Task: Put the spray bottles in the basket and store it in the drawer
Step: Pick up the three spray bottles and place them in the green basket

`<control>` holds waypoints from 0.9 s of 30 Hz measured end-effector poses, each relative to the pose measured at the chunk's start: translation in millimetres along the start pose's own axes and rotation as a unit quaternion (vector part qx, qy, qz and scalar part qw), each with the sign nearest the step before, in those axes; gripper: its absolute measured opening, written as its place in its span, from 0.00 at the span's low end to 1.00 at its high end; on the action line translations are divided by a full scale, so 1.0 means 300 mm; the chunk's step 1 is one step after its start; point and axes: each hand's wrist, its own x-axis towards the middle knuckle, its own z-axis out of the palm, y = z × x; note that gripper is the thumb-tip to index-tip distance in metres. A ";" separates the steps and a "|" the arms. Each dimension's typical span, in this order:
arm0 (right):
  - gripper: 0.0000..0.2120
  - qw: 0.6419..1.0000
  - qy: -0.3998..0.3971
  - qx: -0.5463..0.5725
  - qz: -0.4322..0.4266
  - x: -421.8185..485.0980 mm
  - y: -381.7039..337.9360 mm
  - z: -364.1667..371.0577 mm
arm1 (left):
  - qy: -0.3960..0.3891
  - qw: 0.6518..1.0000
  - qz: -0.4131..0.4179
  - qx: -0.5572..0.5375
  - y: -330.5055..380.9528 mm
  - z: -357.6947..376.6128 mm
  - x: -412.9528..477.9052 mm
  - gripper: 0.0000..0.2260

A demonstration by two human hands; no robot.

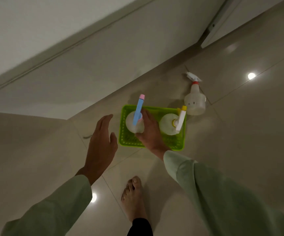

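A bright green basket (178, 145) sits on the tiled floor. Two white spray bottles stand upright inside it: one with a blue and pink trigger head (138, 110) on the left, one with a white and yellow head (168, 124) on the right. My right hand (150, 132) rests against the blue-headed bottle, fingers curled around its body. My left hand (100, 145) hovers open to the left of the basket, touching nothing. A third translucent spray bottle (195, 99) with a white and red trigger stands on the floor just beyond the basket's far right corner.
A white cabinet front (69, 53) runs diagonally across the upper left. A cabinet edge with a rail (211, 29) shows at the upper right. My bare foot (134, 200) is planted on the glossy tiles behind the basket.
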 end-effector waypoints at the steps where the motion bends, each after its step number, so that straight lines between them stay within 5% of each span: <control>1: 0.36 0.999 0.001 -0.032 -0.014 0.010 0.015 0.025 | -0.006 1.000 0.000 0.003 -0.031 0.003 0.009 0.25; 7: 0.33 0.999 0.005 -0.024 -0.023 0.039 0.050 0.094 | -0.024 1.000 -0.001 0.004 -0.118 0.006 0.039 0.26; 16: 0.43 0.998 -0.045 0.001 0.048 0.025 0.019 0.075 | -0.009 1.000 0.009 -0.002 -0.059 -0.056 0.057 0.25; 27: 0.36 0.998 0.028 0.047 -0.019 -0.276 -0.251 -0.256 | -0.006 0.999 0.027 -0.021 0.268 -0.192 -0.022 0.26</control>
